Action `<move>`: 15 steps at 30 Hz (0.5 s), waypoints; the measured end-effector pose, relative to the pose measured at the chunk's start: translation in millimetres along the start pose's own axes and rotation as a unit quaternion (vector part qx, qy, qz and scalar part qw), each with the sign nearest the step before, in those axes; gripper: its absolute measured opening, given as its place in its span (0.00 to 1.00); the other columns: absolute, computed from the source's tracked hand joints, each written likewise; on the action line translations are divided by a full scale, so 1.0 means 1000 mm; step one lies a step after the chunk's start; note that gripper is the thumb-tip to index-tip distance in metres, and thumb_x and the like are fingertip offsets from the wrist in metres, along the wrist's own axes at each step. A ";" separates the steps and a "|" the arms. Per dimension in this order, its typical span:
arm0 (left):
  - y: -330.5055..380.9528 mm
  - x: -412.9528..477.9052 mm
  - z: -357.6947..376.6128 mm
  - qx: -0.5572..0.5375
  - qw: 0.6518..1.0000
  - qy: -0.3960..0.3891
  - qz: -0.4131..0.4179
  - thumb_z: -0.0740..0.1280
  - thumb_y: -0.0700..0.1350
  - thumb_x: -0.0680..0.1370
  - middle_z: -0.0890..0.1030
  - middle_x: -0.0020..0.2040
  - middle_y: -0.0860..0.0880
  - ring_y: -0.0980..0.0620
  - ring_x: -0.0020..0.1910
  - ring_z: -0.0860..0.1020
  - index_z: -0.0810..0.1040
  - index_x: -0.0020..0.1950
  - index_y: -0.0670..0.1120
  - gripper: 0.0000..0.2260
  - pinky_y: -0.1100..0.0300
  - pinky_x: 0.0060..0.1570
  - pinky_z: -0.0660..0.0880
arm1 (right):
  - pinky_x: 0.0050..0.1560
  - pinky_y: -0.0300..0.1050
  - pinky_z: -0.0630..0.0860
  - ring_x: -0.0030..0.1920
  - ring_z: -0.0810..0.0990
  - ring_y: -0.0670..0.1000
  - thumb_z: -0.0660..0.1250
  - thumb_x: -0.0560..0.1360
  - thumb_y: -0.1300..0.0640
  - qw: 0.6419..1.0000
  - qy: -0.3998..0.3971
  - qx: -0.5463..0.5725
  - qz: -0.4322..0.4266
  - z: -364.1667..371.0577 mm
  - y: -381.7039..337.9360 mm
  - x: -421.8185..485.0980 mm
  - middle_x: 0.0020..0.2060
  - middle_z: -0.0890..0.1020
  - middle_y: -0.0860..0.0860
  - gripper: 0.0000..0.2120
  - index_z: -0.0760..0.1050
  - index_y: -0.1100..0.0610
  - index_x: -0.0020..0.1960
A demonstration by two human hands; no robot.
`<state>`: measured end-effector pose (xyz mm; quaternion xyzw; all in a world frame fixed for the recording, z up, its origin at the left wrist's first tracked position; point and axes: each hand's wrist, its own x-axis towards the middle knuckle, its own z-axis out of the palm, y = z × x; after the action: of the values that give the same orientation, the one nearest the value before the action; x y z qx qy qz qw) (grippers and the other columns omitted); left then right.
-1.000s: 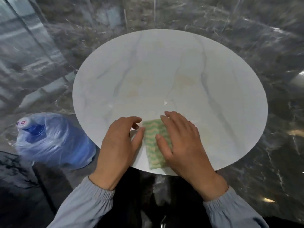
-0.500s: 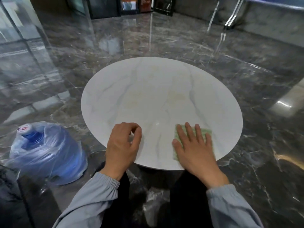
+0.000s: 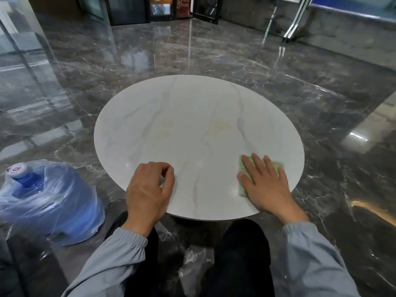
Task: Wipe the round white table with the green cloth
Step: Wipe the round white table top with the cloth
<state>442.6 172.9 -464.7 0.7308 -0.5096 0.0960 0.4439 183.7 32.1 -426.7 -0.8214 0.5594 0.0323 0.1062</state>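
The round white table with faint grey veins stands low in front of me. A green cloth lies flat near its near right edge, mostly covered by my right hand, which presses on it with straight, spread fingers. Only the cloth's left strip and far corner show. My left hand rests on the table's near edge with its fingers curled under, holding nothing.
A large blue water bottle wrapped in clear plastic lies on the floor at the left, close to the table. Glossy dark marble floor surrounds the table. My dark-trousered knees sit under its near edge. Dark cabinets stand far back.
My right hand slid the green cloth from the near middle of the table to its near right edge. My left hand let go of the cloth and stayed at the near edge. The view tilted up.
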 end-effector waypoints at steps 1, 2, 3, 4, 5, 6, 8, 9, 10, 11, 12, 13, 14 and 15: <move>0.000 0.000 0.000 0.002 1.000 -0.002 -0.003 0.65 0.50 0.83 0.76 0.41 0.57 0.56 0.42 0.69 0.79 0.49 0.51 0.06 0.58 0.41 0.66 | 0.81 0.61 0.36 0.83 0.35 0.51 0.41 0.84 0.35 1.000 -0.005 -0.004 -0.005 0.003 -0.012 0.000 0.83 0.39 0.42 0.29 0.37 0.36 0.83; 0.001 0.000 -0.001 0.003 1.000 -0.004 -0.005 0.65 0.50 0.83 0.76 0.41 0.57 0.56 0.42 0.69 0.79 0.49 0.51 0.06 0.57 0.41 0.67 | 0.80 0.62 0.36 0.83 0.34 0.52 0.41 0.84 0.36 1.000 -0.003 -0.016 -0.026 0.009 -0.030 -0.003 0.83 0.38 0.43 0.30 0.36 0.37 0.83; 0.001 0.000 -0.001 0.003 1.000 -0.006 -0.008 0.65 0.50 0.83 0.76 0.41 0.56 0.55 0.42 0.69 0.80 0.49 0.50 0.07 0.57 0.41 0.68 | 0.80 0.63 0.36 0.83 0.34 0.52 0.41 0.84 0.35 0.998 0.008 -0.028 -0.063 0.017 -0.052 -0.011 0.83 0.39 0.43 0.30 0.37 0.37 0.83; 0.001 0.000 -0.002 0.004 1.000 -0.006 -0.011 0.65 0.51 0.83 0.76 0.41 0.56 0.54 0.42 0.70 0.80 0.49 0.50 0.07 0.56 0.41 0.68 | 0.80 0.63 0.36 0.83 0.34 0.52 0.41 0.84 0.35 0.993 0.024 -0.032 -0.111 0.026 -0.074 -0.023 0.84 0.40 0.43 0.30 0.37 0.38 0.83; 0.002 0.000 -0.002 0.006 1.000 -0.009 -0.015 0.65 0.51 0.82 0.77 0.41 0.56 0.53 0.42 0.71 0.80 0.49 0.50 0.07 0.55 0.40 0.69 | 0.79 0.63 0.35 0.82 0.33 0.52 0.40 0.83 0.34 0.986 0.033 -0.025 -0.160 0.033 -0.093 -0.036 0.84 0.40 0.43 0.30 0.38 0.37 0.83; 0.003 0.000 -0.003 0.008 1.000 -0.012 -0.019 0.65 0.51 0.82 0.77 0.41 0.56 0.53 0.43 0.71 0.80 0.49 0.50 0.08 0.55 0.40 0.69 | 0.79 0.62 0.33 0.82 0.32 0.50 0.40 0.83 0.33 0.979 0.032 -0.015 -0.202 0.039 -0.106 -0.048 0.83 0.41 0.42 0.30 0.39 0.37 0.83; 0.004 0.000 -0.004 0.009 1.000 -0.016 -0.023 0.65 0.51 0.82 0.78 0.42 0.55 0.52 0.43 0.72 0.80 0.49 0.50 0.08 0.55 0.41 0.68 | 0.79 0.58 0.31 0.82 0.32 0.47 0.40 0.83 0.32 0.967 0.022 0.001 -0.253 0.042 -0.107 -0.059 0.83 0.42 0.40 0.30 0.41 0.35 0.83; 0.003 -0.001 -0.005 0.008 1.000 -0.017 -0.024 0.65 0.51 0.82 0.78 0.42 0.55 0.52 0.43 0.72 0.81 0.50 0.49 0.08 0.55 0.41 0.69 | 0.79 0.55 0.31 0.82 0.33 0.45 0.40 0.83 0.31 0.966 0.024 0.004 -0.258 0.039 -0.097 -0.058 0.83 0.42 0.38 0.30 0.41 0.33 0.83; 0.003 -0.001 -0.005 0.005 0.999 -0.018 -0.027 0.65 0.51 0.82 0.79 0.43 0.55 0.52 0.43 0.73 0.81 0.50 0.49 0.07 0.55 0.42 0.69 | 0.79 0.53 0.31 0.82 0.34 0.44 0.40 0.82 0.31 0.969 0.032 0.001 -0.245 0.034 -0.082 -0.052 0.82 0.43 0.37 0.29 0.41 0.32 0.82; 0.003 -0.001 -0.006 0.003 0.999 -0.019 -0.030 0.65 0.51 0.82 0.79 0.43 0.55 0.52 0.44 0.73 0.81 0.50 0.50 0.07 0.56 0.42 0.69 | 0.80 0.52 0.32 0.82 0.36 0.45 0.40 0.82 0.31 0.975 0.041 -0.004 -0.217 0.029 -0.063 -0.042 0.82 0.44 0.36 0.29 0.41 0.31 0.82; 0.003 -0.001 -0.006 0.003 0.999 -0.021 -0.031 0.65 0.50 0.82 0.79 0.43 0.56 0.53 0.44 0.72 0.81 0.50 0.50 0.07 0.56 0.42 0.69 | 0.80 0.51 0.34 0.83 0.38 0.46 0.40 0.82 0.32 0.983 0.045 -0.012 -0.175 0.022 -0.040 -0.029 0.83 0.45 0.37 0.29 0.41 0.31 0.82; 0.004 -0.001 -0.006 0.002 0.999 -0.022 -0.030 0.65 0.50 0.82 0.79 0.43 0.56 0.53 0.44 0.72 0.80 0.50 0.50 0.07 0.57 0.42 0.68 | 0.80 0.52 0.36 0.83 0.39 0.47 0.40 0.82 0.33 0.992 0.039 -0.016 -0.123 0.014 -0.016 -0.016 0.83 0.45 0.38 0.29 0.41 0.32 0.82; 0.005 -0.001 -0.006 0.003 0.999 -0.023 -0.029 0.65 0.50 0.82 0.79 0.43 0.55 0.53 0.44 0.72 0.80 0.49 0.50 0.07 0.56 0.42 0.69 | 0.81 0.55 0.37 0.83 0.39 0.47 0.41 0.82 0.33 0.997 0.025 -0.017 -0.068 0.006 0.006 -0.004 0.84 0.45 0.40 0.29 0.41 0.33 0.82; 0.006 -0.001 -0.007 0.003 0.999 -0.024 -0.030 0.66 0.50 0.82 0.79 0.42 0.55 0.53 0.43 0.73 0.81 0.49 0.50 0.07 0.56 0.41 0.69 | 0.81 0.57 0.39 0.83 0.39 0.48 0.42 0.83 0.34 1.000 0.013 -0.016 -0.018 -0.002 0.023 0.006 0.84 0.44 0.40 0.29 0.41 0.34 0.83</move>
<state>439.7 178.1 -458.3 0.7494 -0.4974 0.0666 0.4320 164.7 17.8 -428.8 -0.8334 0.5452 0.0286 0.0866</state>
